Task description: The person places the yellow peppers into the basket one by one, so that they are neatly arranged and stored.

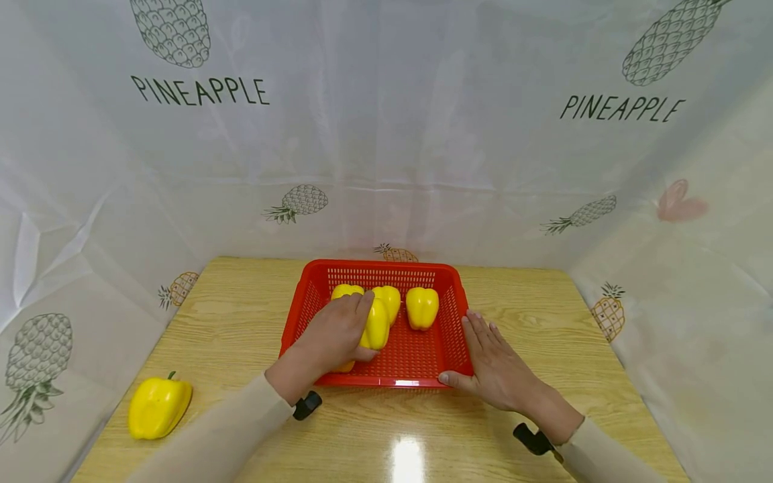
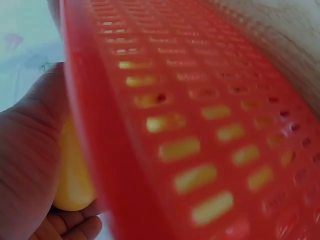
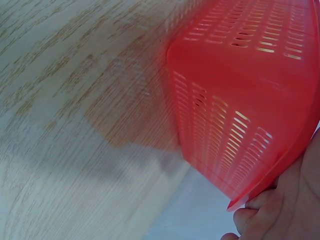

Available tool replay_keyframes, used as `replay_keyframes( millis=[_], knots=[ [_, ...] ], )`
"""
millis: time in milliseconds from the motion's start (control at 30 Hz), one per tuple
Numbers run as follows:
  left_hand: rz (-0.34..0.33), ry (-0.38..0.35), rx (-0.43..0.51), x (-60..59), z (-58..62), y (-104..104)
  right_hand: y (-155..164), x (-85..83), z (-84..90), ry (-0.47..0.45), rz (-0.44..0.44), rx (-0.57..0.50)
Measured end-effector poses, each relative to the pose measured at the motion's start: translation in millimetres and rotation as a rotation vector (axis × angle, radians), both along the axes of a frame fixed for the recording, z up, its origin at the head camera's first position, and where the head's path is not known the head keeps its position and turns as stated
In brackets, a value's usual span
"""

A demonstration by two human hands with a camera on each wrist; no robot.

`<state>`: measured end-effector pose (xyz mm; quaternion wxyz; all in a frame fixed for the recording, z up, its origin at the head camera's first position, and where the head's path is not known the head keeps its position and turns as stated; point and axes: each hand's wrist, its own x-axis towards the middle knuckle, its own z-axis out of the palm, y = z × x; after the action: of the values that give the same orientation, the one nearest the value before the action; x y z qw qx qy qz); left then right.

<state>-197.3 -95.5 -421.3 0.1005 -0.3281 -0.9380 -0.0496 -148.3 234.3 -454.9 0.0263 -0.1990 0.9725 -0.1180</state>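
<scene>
A red slotted basket (image 1: 386,265) stands mid-table with several yellow bell peppers in it, one at the right (image 1: 421,307) and others at the back left (image 1: 390,296). My left hand (image 1: 344,329) reaches into the basket and its fingers curl round a yellow pepper (image 1: 378,326). In the left wrist view the same pepper (image 2: 75,180) shows in my palm (image 2: 25,170) behind the basket wall (image 2: 200,125). My right hand (image 1: 490,355) lies with straight fingers against the basket's right rim, thumb at the front corner. The right wrist view shows the basket corner (image 3: 240,100) and my fingers (image 3: 260,215) at its rim.
One more yellow pepper (image 1: 158,405) lies on the wooden table (image 1: 543,315) near its front left edge. A white pineapple-print cloth (image 1: 386,134) walls the table at the back and both sides.
</scene>
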Motion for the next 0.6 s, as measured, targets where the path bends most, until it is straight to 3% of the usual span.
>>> replay_keyframes(
  millis=[200,467,600],
  knots=[
    [0.019,-0.059,-0.029,0.2,-7.6,12,0,-0.7,-1.0,-0.002,-0.001,0.000],
    [0.002,-0.033,-0.077,-2.8,-20.5,21,0,-2.1,-2.5,-0.006,-0.002,0.005],
    [0.004,-0.053,-0.104,-4.2,-25.8,24,0,-2.6,-3.0,-0.004,-0.002,0.008]
  ],
)
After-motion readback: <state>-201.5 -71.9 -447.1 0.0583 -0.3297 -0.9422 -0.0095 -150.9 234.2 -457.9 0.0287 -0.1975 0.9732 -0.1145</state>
